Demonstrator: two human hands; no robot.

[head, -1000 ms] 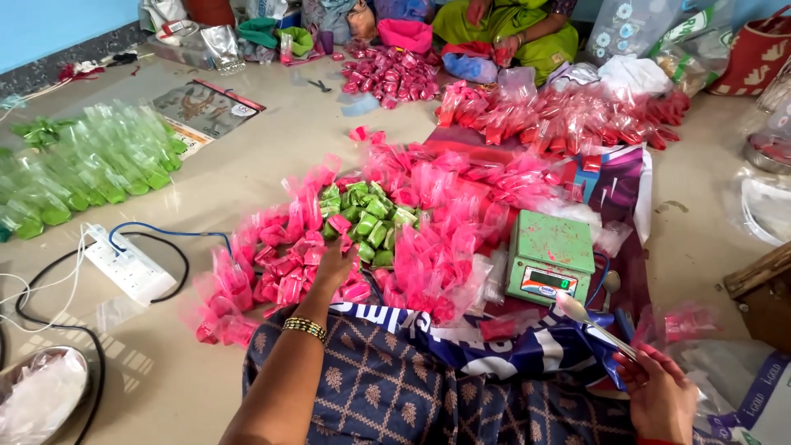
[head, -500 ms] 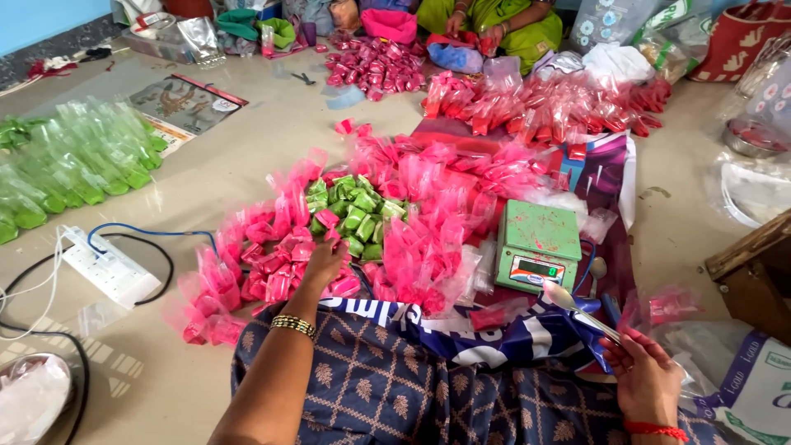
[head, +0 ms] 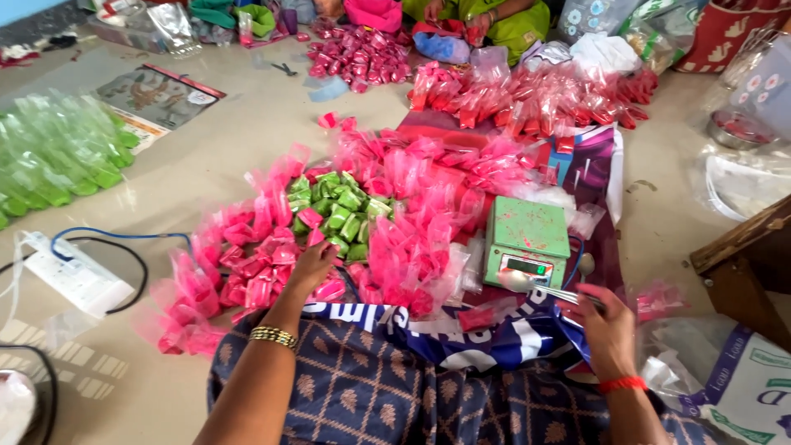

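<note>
Two hands low in the head view, over a floor thick with small plastic pouches. Left hand [head: 313, 265] reaching forward, fingers spread down onto the near edge of the heap of pink pouches [head: 247, 272]; touching them for certain, but impossible to tell whether closed round one. Gold bangle [head: 273, 335] on that wrist. Right hand [head: 606, 330] pinched shut on the handle of a metal spoon [head: 535, 286], bowl pointing left, hovering just in front of the green weighing scale [head: 527, 239].

Step in hand, judging by the pose: sorting through or picking from the pink heap, spoon kept ready beside the scale. Any lift from here calling for a neat pinch on a single pouch, since neighbours lie overlapping and loose.

Cluster of green packets [head: 338, 210] in the middle of the pink ones, just beyond the left fingertips. Blue and white printed sheet [head: 461, 338] across the lap, its edge under the near pouches.

Little open room ahead: pouches on three sides, scale close on the right, a wooden piece [head: 750, 264] and a white sack [head: 733, 387] further right. Bare floor only to the left, shared with a white power strip [head: 74, 276] and its cable. Another person in green [head: 503, 16] seated well apart at the far edge.
</note>
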